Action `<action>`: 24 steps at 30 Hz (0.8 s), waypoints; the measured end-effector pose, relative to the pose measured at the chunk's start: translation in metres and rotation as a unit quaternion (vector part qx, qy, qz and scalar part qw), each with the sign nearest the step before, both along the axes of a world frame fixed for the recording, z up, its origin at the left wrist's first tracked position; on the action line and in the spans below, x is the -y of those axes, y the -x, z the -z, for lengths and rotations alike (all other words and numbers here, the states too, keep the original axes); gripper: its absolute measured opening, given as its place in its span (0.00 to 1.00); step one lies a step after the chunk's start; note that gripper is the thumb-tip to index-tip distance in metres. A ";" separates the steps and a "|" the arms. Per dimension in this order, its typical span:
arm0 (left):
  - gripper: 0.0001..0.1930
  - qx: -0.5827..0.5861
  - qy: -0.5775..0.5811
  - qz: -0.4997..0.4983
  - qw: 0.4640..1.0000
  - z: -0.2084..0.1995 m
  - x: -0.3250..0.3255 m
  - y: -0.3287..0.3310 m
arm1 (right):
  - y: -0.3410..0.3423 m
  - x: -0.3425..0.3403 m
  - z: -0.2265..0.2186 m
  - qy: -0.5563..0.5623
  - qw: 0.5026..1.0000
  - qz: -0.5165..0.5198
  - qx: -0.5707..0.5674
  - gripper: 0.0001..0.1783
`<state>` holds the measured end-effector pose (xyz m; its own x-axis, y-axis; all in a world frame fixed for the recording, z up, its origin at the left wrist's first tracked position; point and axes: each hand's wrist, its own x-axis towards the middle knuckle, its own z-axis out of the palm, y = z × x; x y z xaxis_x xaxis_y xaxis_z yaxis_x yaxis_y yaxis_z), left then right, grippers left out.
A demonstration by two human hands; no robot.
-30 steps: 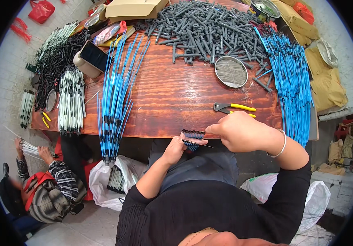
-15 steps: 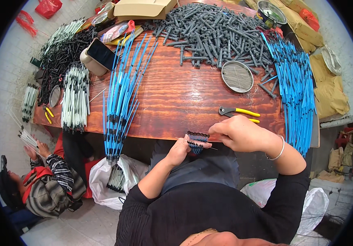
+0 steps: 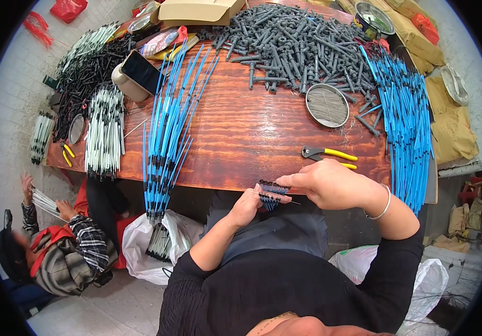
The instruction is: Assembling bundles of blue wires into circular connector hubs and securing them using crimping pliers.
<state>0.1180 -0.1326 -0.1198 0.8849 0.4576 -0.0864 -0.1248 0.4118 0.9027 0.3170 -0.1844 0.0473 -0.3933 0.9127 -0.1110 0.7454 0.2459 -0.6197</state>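
Observation:
Over my lap, at the table's front edge, my left hand (image 3: 245, 210) is closed round a bundle of blue rods (image 3: 269, 206) with dark ends facing up. A thin pale strip and a fine wire (image 3: 292, 202) cross the bundle's near side, the wire poking out to the right. My right hand (image 3: 322, 182) reaches in from the right, its fingers pressed together at the dark ends. Whatever those fingertips pinch is hidden or too small to make out.
Pliers with yellow handles (image 3: 330, 154) and a round tin of fine wires (image 3: 327, 105) lie on the table (image 3: 235, 134). Grey plastic bolts (image 3: 291, 47) are heaped behind. Blue rods (image 3: 406, 129) line the right edge; more (image 3: 168, 129) stand left. A co-worker (image 3: 64, 246) handles white rods.
My right hand has moved slightly left, its fingertips now at the bundle's dark ends. My left hand keeps its hold. The co-worker's hands have moved apart along the white rods.

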 end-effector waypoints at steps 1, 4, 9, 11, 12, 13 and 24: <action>0.35 -0.002 0.009 0.002 1.000 -0.001 0.000 0.000 | 0.000 -0.001 -0.004 0.012 1.000 -0.008 0.020 0.21; 0.33 0.006 0.010 0.042 0.999 -0.005 -0.006 0.002 | 0.001 -0.004 -0.008 0.037 0.997 -0.024 0.061 0.22; 0.34 0.011 0.005 0.060 0.998 -0.006 -0.006 0.004 | 0.004 -0.005 -0.001 0.012 1.000 -0.011 0.013 0.21; 0.34 0.007 -0.003 0.041 0.999 -0.004 -0.004 0.002 | 0.003 -0.005 0.002 0.011 1.000 -0.009 -0.009 0.20; 0.34 0.003 -0.011 0.023 1.000 -0.004 -0.004 0.000 | 0.002 -0.006 0.005 0.011 1.000 -0.010 -0.009 0.20; 0.35 -0.002 -0.019 0.004 1.000 -0.005 -0.003 -0.001 | 0.002 -0.007 0.008 0.007 0.999 -0.007 -0.039 0.19; 0.31 -0.007 -0.016 0.013 1.000 -0.009 -0.004 0.007 | 0.001 -0.006 0.024 0.000 0.986 0.011 -0.167 0.17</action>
